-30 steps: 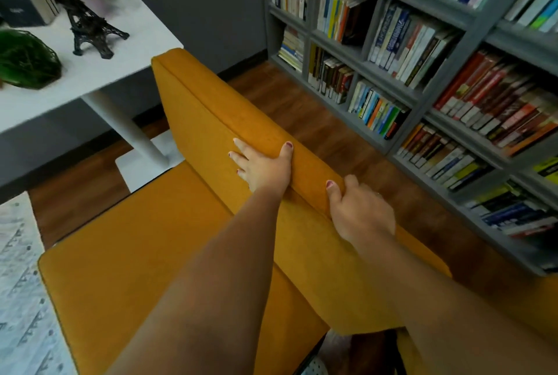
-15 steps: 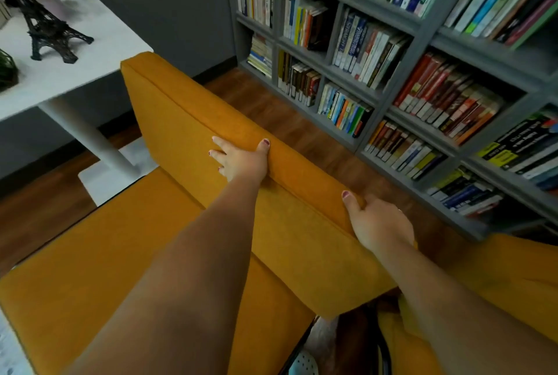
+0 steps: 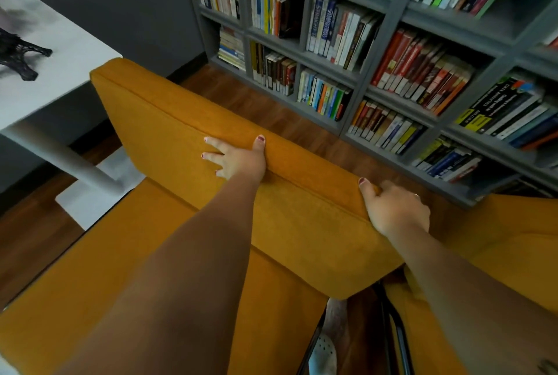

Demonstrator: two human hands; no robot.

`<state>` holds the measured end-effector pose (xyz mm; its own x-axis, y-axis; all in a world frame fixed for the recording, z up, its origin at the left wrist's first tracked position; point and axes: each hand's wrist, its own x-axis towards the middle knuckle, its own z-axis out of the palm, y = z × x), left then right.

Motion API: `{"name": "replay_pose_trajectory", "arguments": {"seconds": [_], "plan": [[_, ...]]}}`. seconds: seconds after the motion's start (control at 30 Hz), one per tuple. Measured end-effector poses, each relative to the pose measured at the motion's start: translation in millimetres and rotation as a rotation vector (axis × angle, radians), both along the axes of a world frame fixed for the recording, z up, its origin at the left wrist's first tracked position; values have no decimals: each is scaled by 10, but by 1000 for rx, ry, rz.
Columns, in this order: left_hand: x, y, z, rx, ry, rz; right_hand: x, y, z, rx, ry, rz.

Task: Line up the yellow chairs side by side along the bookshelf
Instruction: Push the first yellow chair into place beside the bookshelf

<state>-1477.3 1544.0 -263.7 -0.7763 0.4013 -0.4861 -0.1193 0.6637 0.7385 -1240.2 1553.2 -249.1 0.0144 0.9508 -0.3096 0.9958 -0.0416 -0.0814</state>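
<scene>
A yellow upholstered chair [image 3: 169,133] fills the middle of the view, its backrest running diagonally with its back side towards the grey bookshelf [image 3: 389,51]. My left hand [image 3: 235,157] grips the top of the backrest, thumb over the edge and fingers spread on the front face. My right hand [image 3: 395,208] clamps the same top edge near its right corner. A second yellow chair [image 3: 507,241] stands at the right, close beside the first, its backrest near the shelf. A strip of wooden floor separates the held chair from the bookshelf.
A white pedestal table [image 3: 69,63] stands at the left, just past the chair's left corner, with a black tower figurine [image 3: 15,54] on it. Its white base plate [image 3: 90,193] lies on the floor by the seat. A dark wall closes the back. My foot [image 3: 324,350] shows between the chairs.
The view has shifted right along the bookshelf, and the second yellow chair has come into sight at the right. Both hands keep their grip on the backrest.
</scene>
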Motion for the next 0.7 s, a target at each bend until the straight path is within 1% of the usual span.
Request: {"name": "replay_pose_trajectory", "arguments": {"seconds": [0.7], "plan": [[-90,8,0,30,-26,-21,-61,-27,-47,36,17,5]]}}
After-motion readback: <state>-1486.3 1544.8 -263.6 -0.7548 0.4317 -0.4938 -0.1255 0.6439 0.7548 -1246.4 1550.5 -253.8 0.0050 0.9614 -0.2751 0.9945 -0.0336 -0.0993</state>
